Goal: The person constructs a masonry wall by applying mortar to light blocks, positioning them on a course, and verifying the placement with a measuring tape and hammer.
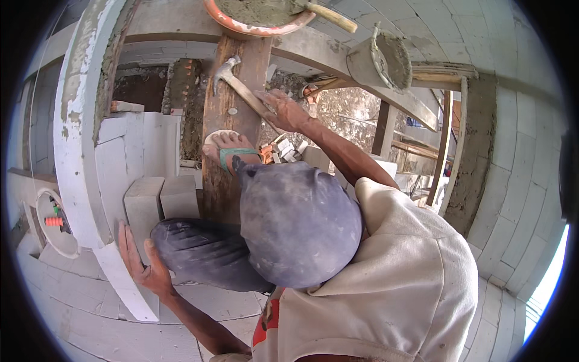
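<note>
A claw hammer (227, 71) with a wooden handle lies aslant on a worn wooden plank (220, 111). Over the lower part of its handle, my right hand (288, 112) has its fingers stretched out, not wrapped round the wood. Whether the hand touches the handle is hard to make out. At the lower left, my left hand (146, 265) rests with thumb and fingers apart against the lower end of a long white block wall edge (111, 247). Two pale grey blocks (143, 202) stand beside that hand. My sandalled foot (232, 149) is on the plank, below the hammer head.
At the top, an orange-rimmed basin (265, 29) holds wet mortar and a wooden-handled tool (332, 17). A mortar-smeared bucket (371, 63) stands right of it. A white tub (66, 238) with an orange-handled tool sits far left. Broken brick pieces (286, 148) lie below the plank.
</note>
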Available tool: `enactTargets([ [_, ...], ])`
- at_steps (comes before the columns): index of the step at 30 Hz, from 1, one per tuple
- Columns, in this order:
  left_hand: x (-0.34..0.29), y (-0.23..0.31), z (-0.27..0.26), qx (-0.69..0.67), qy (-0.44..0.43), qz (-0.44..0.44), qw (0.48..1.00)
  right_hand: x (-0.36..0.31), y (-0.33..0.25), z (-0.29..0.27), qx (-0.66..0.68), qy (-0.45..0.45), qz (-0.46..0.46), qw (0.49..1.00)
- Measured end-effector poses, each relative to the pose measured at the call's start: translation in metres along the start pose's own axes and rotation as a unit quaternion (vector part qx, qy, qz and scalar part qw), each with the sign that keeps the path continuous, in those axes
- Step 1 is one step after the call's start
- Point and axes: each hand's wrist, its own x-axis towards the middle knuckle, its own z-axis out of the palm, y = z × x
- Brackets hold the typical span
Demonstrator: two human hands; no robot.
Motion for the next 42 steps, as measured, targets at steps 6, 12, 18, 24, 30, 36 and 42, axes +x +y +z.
enactTargets([
  [6,-0.01,0.009,0.019,-0.103,-0.148,-0.041,0.983,-0.215,0.057,-0.14,-0.062,0.178,0.236,0.953],
  [12,0.044,0.041,0.011,-0.065,-0.351,-0.219,0.908,-0.459,0.082,-0.115,0.017,0.246,0.535,0.808],
  [18,0.053,0.018,0.019,0.005,-0.375,-0.14,0.917,-0.498,0.012,-0.018,0.307,0.066,0.694,0.648],
  [24,0.068,0.041,0.039,-0.04,-0.318,-0.087,0.943,-0.569,0.022,0.023,0.329,0.197,0.676,0.629],
  [30,0.046,0.049,0.023,-0.016,-0.203,-0.02,0.979,-0.457,0.024,-0.088,0.623,0.1,0.504,0.59],
  [36,0.074,0.125,0.103,-0.219,-0.206,0.036,0.953,-0.184,-0.061,-0.128,0.624,0.092,0.302,0.715],
  [42,0.099,0.166,0.119,-0.171,-0.192,0.001,0.967,-0.009,-0.187,-0.113,0.634,-0.084,0.053,0.767],
])
